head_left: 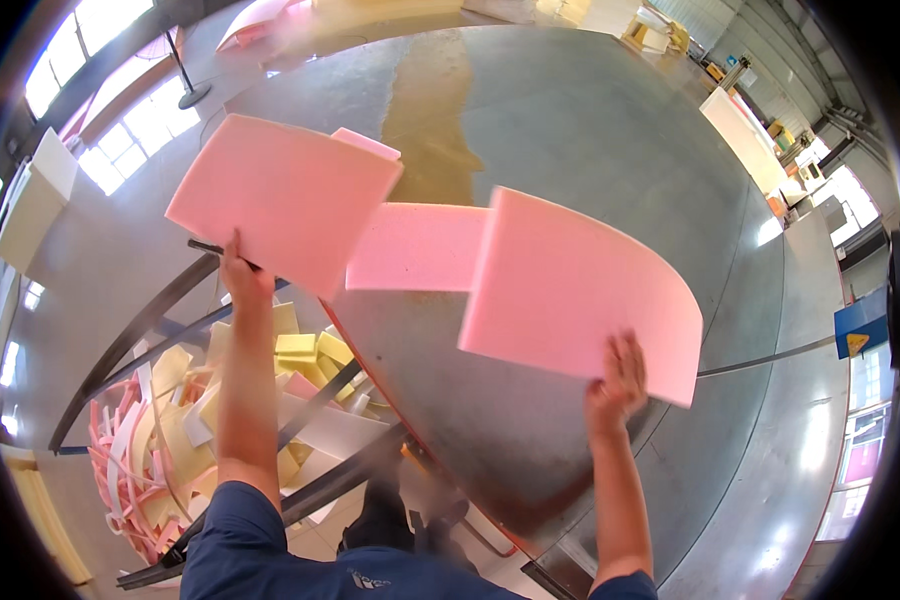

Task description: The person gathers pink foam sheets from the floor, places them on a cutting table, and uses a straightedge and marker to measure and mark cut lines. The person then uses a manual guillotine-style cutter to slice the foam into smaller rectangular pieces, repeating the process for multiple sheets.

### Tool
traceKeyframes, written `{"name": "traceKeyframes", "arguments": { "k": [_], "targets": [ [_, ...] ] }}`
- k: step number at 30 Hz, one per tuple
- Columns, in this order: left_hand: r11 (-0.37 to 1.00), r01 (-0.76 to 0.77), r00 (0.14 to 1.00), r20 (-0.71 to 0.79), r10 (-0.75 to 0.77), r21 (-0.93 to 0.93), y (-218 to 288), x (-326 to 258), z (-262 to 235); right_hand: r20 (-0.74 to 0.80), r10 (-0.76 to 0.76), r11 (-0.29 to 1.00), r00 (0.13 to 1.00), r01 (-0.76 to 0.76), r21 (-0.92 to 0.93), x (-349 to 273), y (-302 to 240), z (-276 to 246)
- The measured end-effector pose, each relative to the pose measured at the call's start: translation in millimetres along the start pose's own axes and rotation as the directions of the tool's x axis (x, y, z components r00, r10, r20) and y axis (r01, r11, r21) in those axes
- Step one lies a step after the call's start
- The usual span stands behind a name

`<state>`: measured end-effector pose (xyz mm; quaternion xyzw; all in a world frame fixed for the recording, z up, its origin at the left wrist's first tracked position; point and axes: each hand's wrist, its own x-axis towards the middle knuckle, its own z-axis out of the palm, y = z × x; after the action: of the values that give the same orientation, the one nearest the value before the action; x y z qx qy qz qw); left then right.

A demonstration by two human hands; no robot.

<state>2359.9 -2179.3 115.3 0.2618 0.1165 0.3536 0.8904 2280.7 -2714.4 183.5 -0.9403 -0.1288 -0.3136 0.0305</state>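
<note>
On the grey table top (570,140) lie pink foam pieces. A large left block (280,195) and a large right block (585,295) with a curved far edge flank a smaller middle piece (420,247). Another pink piece (367,143) peeks out behind the left block. My left hand (245,272) is at the near edge of the left block, its fingers closed round a slim black stick-like thing (204,246) whose kind I cannot make out. Stretched fingers of my right hand (619,380) rest against the near side of the right block.
Below the table's left edge, a dark metal frame (135,345) surrounds a heap of pink, white and yellow foam offcuts (170,420). A brown patch (430,110) marks the table top. Pale sheets (35,205) lean at far left, and a blue box (863,322) stands at right.
</note>
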Motion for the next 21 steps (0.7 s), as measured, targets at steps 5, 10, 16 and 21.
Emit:
{"name": "traceKeyframes", "arguments": {
  "k": [5, 10, 16, 21],
  "targets": [
    [0.998, -0.036, 0.994, -0.101, 0.031, -0.049, -10, 109, -16, 0.041, -0.191, 0.971, 0.981, 0.183, 0.152, 53, -94, 136],
    [0.983, 0.091, 0.959, -0.280, -0.045, 0.156, -61, 175, -40, 0.280, -0.217, 0.954, 0.935, 0.142, 0.266, 3, -179, 250],
    [0.448, 0.358, 0.914, -0.405, 0.010, 0.820, -117, 233, -131, 0.578, 0.733, 0.248, 0.360, -0.932, 0.266, -21, -172, 257],
    [-0.004, -0.028, 0.983, 0.028, 0.181, 1.000, -166, 163, -157, 0.819, 0.573, -0.537, -0.024, -0.766, 0.353, 1, -134, 296]
  ]
}}
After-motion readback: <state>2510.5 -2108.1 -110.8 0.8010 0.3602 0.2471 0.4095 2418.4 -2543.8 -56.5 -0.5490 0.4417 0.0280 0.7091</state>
